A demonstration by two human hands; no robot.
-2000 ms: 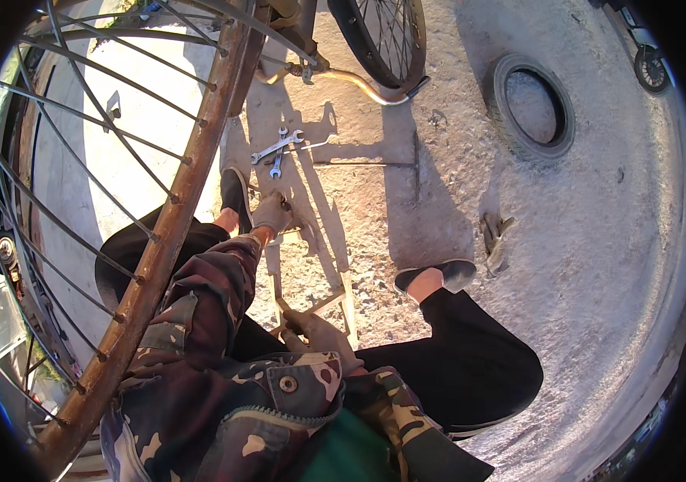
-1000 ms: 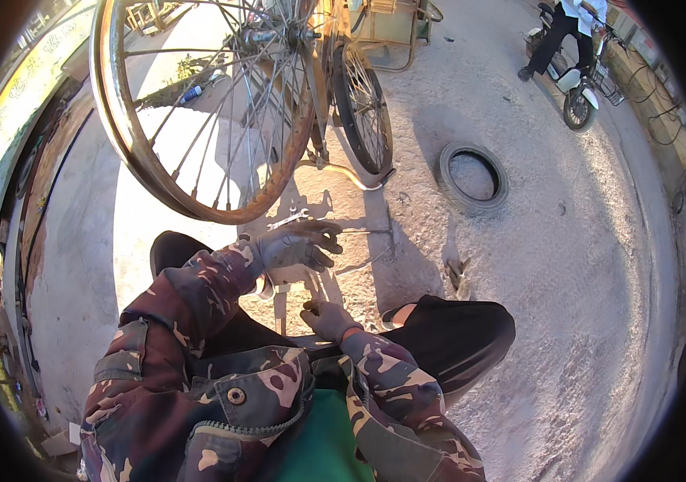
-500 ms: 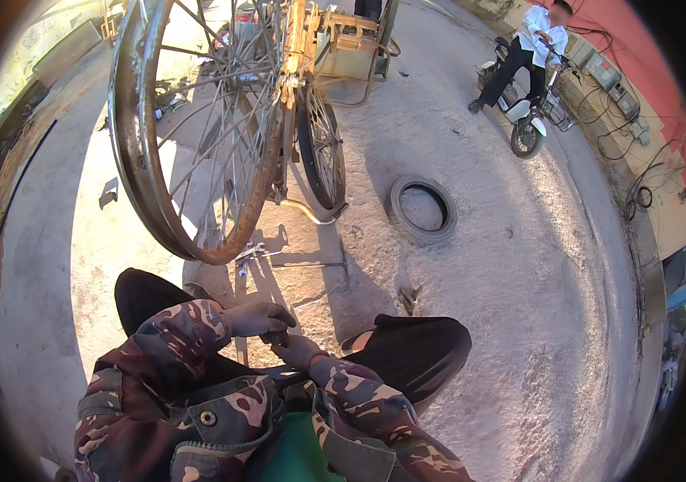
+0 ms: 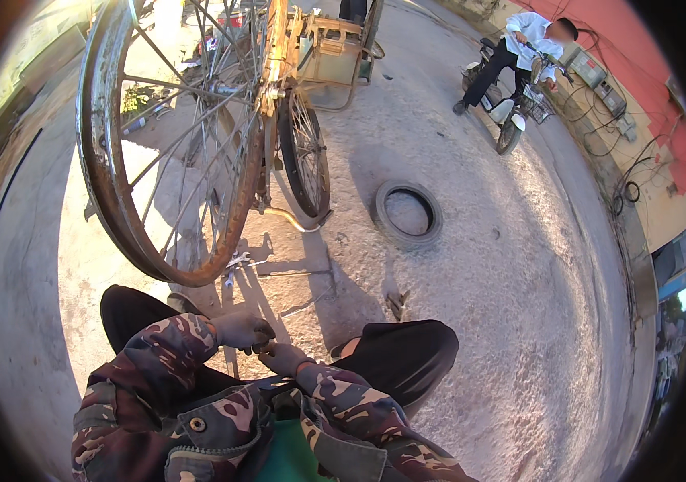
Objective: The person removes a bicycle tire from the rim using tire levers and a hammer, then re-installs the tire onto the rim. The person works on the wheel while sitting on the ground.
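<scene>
My left hand (image 4: 241,329), in a dark sleeve of camouflage cloth, is closed with its fingertips meeting those of my right hand (image 4: 282,358). Whatever small thing they pinch between them is too small to make out. Both hands are low over the ground between my bent knees. Ahead and to the left rises a large rusty spoked wheel rim (image 4: 144,265) with no tyre on it. Several metal wrenches (image 4: 237,262) lie on the ground just beyond my hands, below the rim.
A loose black tyre (image 4: 380,215) lies on the concrete to the right. Behind the rim stand a tyred wheel (image 4: 318,193) and a cart with a box (image 4: 327,64). At the far right a person in a white shirt (image 4: 529,36) leans over a motorbike (image 4: 503,120). Cables (image 4: 628,189) hang along the wall.
The view has shifted, so the rim, tyre and motorbike sit further left. My hands stay together, their fingers changed slightly. The person by the motorbike leans further over its handlebars.
</scene>
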